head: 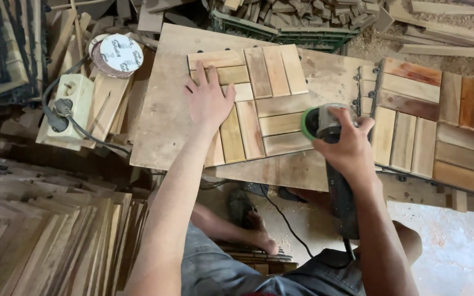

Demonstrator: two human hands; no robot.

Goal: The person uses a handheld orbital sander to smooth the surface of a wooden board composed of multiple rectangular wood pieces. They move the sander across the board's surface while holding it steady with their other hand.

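Your left hand (209, 101) is lying flat and open, pinning the slatted wooden tile (259, 104); your right hand (346, 143) is gripping the sander (320, 123) at that tile's right edge; keep the disc level.

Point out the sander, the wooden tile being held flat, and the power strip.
sander (320, 124): head view, on its grey body by the green disc.
wooden tile (274, 104): head view, on a middle slat.
power strip (72, 107): head view, on its cream casing.
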